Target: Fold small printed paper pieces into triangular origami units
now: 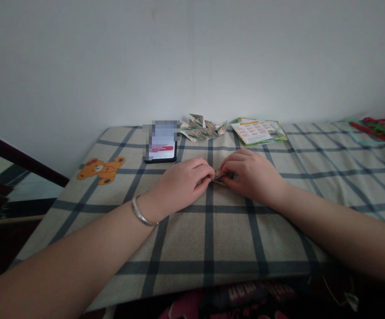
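Between my fingertips is a small piece of folded printed paper [218,174], mostly covered by my hands. My left hand [187,184], with a silver bangle [141,213] on its wrist, pinches the paper's left end. On the other end the fingers of my right hand [250,175] are closed. Both hands rest low over the checked tablecloth [192,235]. Just beyond them lies a group of folded paper pieces [202,130] with a similar print. To their right is a stack of printed leaflets [259,131], green at the edges.
A phone [162,144] with a lit screen lies left of the folded pieces. An orange bear picture [102,170] is on the cloth at left. Red and green strips [380,130] lie at far right. A white wall [192,57] backs the table.
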The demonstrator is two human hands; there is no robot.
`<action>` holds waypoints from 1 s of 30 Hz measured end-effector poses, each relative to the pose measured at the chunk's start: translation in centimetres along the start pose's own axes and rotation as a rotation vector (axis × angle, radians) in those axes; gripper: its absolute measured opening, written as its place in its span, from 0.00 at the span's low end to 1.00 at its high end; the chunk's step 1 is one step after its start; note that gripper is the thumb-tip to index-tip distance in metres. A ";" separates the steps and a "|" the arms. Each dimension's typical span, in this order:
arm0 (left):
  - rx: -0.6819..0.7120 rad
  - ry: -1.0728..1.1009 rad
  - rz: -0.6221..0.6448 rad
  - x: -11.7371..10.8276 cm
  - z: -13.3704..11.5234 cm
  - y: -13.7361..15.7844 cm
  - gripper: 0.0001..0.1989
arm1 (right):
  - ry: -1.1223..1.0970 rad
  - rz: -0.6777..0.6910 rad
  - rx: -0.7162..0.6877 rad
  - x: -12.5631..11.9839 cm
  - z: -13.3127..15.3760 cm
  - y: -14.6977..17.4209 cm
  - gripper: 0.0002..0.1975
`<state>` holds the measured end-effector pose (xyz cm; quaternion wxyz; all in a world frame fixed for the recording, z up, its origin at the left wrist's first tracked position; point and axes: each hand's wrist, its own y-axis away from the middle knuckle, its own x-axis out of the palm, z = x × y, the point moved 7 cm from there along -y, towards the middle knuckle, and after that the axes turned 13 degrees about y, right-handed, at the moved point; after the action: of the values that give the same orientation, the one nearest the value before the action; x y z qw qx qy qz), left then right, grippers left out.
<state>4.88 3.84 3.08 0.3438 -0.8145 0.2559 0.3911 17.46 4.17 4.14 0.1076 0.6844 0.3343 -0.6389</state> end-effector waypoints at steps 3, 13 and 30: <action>0.004 0.000 0.004 0.0 -0.1 -0.1 0.06 | 0.082 0.015 -0.009 -0.3 0.2 0.0 0.05; 0.012 -0.021 -0.004 0.2 -0.3 -0.1 0.06 | 0.170 0.043 -0.062 0.0 0.6 -0.1 0.06; -0.062 -0.024 -0.034 -0.5 0.3 0.0 0.07 | -0.058 0.004 -0.030 0.3 -1.1 0.2 0.13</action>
<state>4.44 4.14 3.30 0.3282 -0.8242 0.2255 0.4027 18.46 4.79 4.01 0.1287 0.6645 0.3395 -0.6531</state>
